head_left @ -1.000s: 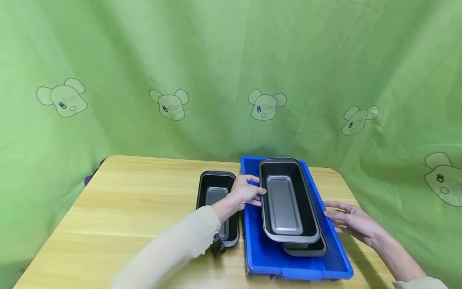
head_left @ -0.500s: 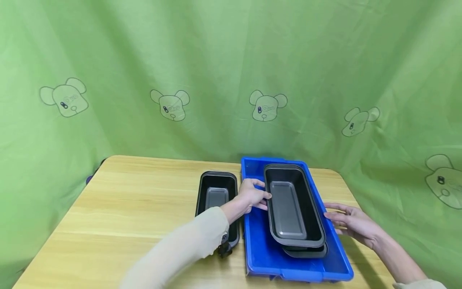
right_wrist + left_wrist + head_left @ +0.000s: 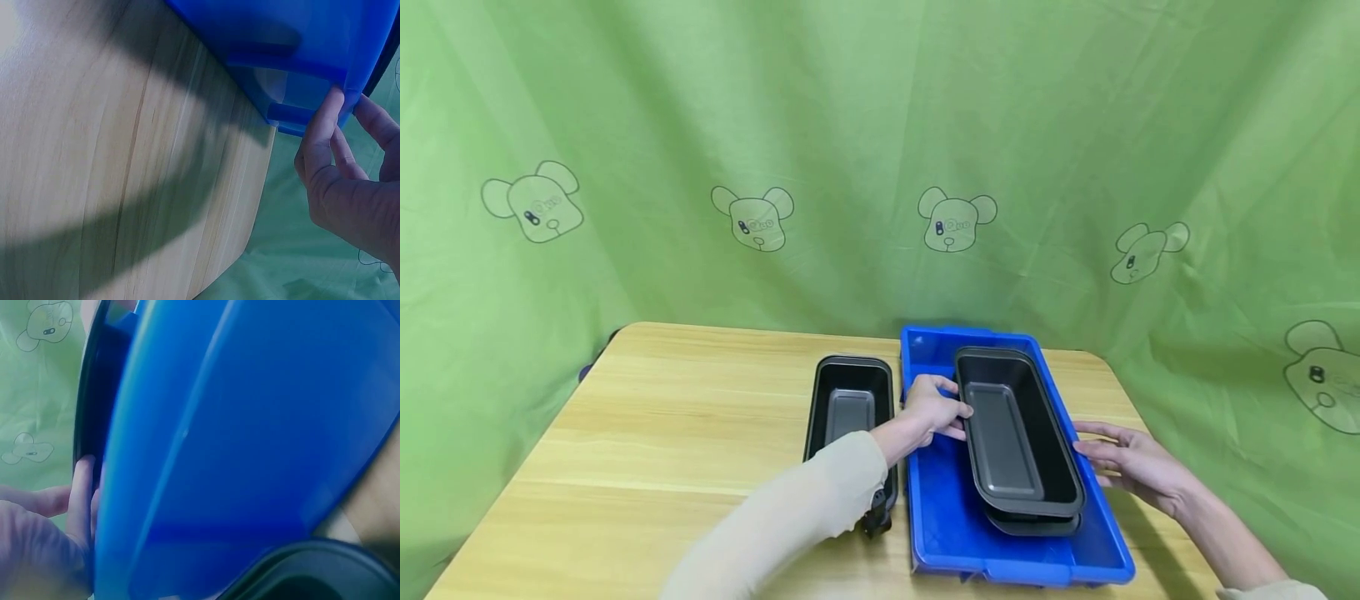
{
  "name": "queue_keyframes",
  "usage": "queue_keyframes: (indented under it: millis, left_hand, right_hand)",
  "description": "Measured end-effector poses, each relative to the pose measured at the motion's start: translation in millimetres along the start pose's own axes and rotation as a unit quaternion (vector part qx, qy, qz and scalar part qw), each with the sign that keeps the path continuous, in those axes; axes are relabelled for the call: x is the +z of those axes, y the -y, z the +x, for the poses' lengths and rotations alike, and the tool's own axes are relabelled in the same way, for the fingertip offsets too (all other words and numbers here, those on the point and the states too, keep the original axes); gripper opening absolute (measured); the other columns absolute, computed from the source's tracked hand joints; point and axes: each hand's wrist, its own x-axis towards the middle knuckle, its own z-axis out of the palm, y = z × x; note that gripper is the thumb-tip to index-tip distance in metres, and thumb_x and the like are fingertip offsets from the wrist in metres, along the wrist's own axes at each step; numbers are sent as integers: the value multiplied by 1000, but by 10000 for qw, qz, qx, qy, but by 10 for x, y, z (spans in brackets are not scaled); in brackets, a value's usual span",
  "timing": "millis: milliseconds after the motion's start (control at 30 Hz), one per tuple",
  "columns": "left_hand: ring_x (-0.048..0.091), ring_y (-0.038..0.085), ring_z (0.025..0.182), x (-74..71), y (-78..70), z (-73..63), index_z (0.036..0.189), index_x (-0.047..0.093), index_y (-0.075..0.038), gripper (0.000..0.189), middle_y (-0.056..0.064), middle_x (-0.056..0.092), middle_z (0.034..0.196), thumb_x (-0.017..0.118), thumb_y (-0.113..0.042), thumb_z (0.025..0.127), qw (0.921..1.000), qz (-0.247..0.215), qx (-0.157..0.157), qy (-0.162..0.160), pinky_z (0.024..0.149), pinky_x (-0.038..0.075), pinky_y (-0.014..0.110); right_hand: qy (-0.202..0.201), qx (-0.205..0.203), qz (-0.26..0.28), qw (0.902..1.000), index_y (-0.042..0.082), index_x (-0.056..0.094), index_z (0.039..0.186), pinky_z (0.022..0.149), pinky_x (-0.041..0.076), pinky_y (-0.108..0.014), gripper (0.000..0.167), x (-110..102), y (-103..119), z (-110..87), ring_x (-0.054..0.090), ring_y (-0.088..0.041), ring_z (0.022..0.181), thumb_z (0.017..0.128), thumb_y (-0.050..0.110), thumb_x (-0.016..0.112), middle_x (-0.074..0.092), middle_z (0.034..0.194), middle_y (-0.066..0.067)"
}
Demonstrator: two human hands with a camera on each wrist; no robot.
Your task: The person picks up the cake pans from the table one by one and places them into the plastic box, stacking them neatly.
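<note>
A dark grey loaf pan (image 3: pixel 1006 437) hangs tilted over the blue plastic bin (image 3: pixel 943 525), partly covering another loaf pan (image 3: pixel 1037 525) in it. My left hand (image 3: pixel 931 407) pinches the upper pan's left rim, thumb inside and fingers on the outer side. In the left wrist view, that hand (image 3: pixel 47 540) shows beside the blue wall. The fingers of my right hand (image 3: pixel 1138 465) reach to the bin's outer right side. In the right wrist view, the right hand's fingertips (image 3: pixel 334 99) touch the bin's rim and outer wall.
One more dark loaf pan (image 3: pixel 850 408) stands on the wooden table (image 3: pixel 700 408) to the left of the bin, partly hidden by my left arm. A green curtain (image 3: pixel 850 125) with printed bear heads hangs behind the table and at both sides.
My left hand has moved right and toward the near side, carrying the upper loaf pan nearer the bin's right wall and over the lower pan. The right hand stays where it was.
</note>
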Motion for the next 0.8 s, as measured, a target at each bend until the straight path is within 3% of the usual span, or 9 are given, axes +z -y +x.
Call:
queue_keyframes:
  millis: [367, 800]
  left_hand:
    - [79, 34, 71, 142, 85, -38, 122, 66, 1, 38, 17, 71, 85, 77, 11, 87, 9991, 324, -203, -171, 58, 68, 32]
    - [80, 38, 76, 173, 102, -48, 125, 67, 0, 41, 16, 70, 86, 77, 11, 87, 9984, 443, -207, -271, 55, 67, 31]
  right_hand:
    - [-102, 56, -91, 9999, 32, 60, 129, 94, 67, -32, 24, 6, 11, -6, 75, -9, 107, 110, 18, 55, 78, 117, 10]
    - [-93, 26, -71, 9999, 36, 61, 125, 94, 66, -31, 25, -13, -11, 5, 75, -9, 107, 110, 17, 55, 78, 117, 9]
